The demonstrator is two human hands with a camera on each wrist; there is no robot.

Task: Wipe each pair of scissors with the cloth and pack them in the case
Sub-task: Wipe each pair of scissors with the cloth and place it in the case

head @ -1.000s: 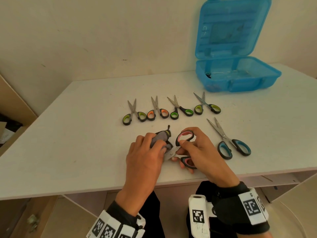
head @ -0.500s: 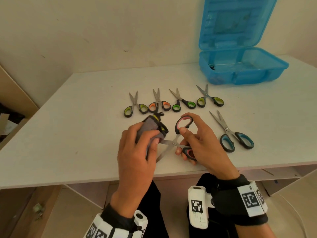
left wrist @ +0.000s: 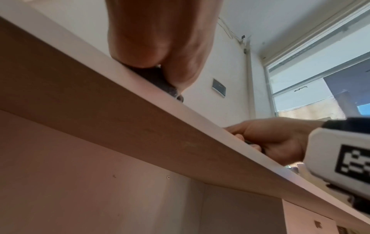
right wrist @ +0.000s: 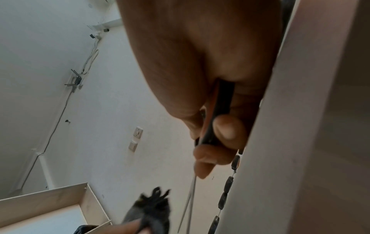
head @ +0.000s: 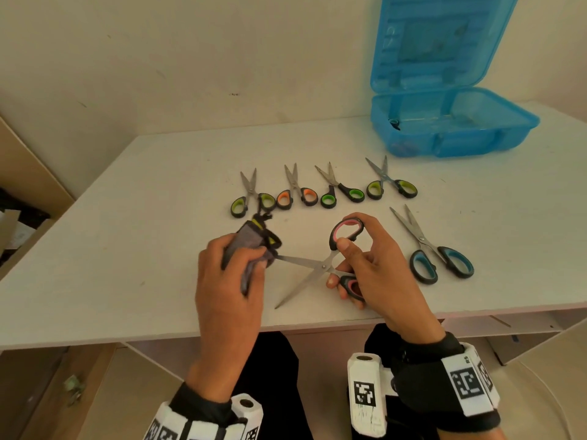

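Observation:
My right hand [head: 365,262] grips the pink-and-black handles of a pair of scissors [head: 320,268], blades spread wide above the table's front edge. My left hand [head: 228,271] holds a bunched grey cloth [head: 251,241] pinched around the tip of the upper blade; the lower blade points down-left, bare. In the right wrist view my fingers [right wrist: 226,128] clasp the black handle [right wrist: 224,101] and the cloth [right wrist: 152,210] shows below. An open blue case [head: 451,131] stands at the back right.
Four small scissors lie in a row mid-table: green [head: 251,198], orange [head: 297,193], green [head: 340,192] and green [head: 390,185]. A larger teal-handled pair [head: 435,252] lies right of my right hand. A small dark item [head: 394,123] sits in the case. The wall rises behind the white table [head: 143,233].
The scissors' blades have spread wider. My left hand with the cloth has slid outward along the upper blade, from near the pivot to its tip.

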